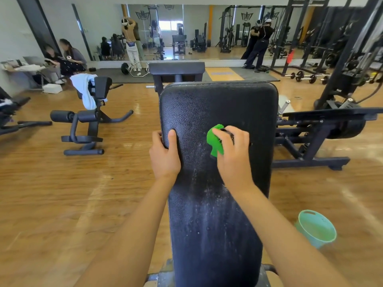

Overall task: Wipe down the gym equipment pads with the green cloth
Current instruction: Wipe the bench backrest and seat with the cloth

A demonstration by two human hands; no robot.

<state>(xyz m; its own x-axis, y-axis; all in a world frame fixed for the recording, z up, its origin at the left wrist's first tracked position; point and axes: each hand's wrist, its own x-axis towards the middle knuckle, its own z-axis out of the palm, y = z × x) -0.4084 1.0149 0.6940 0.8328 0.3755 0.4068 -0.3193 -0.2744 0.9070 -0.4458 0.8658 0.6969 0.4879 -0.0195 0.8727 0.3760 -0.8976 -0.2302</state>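
Pad (217, 112): long, black and textured, sloping away from the camera; pale streaks and droplets run down its middle and near part.
Cloth (214, 141): green and bunched, lying on the pad's face a little right of centre, about halfway up; part of it sticks out to the left from under the right hand.
Right hand (234, 156): palm down over the cloth, fingers (228, 131) curled on top of it and holding it against the pad.
Left hand (164, 156): on the pad's left edge, level with the cloth; the thumb lies flat on the top face and the other fingers wrap round the edge.
Hands apart: bare pad shows between them.
Bucket (316, 228): pale teal, on the floor (62, 193) to the right of the pad's near end.
Floor: glossy wooden boards.
Towel (85, 88): white, draped over a black machine (89, 125) at the left.
Mirror (186, 27): along the far wall, reflecting racks and people.
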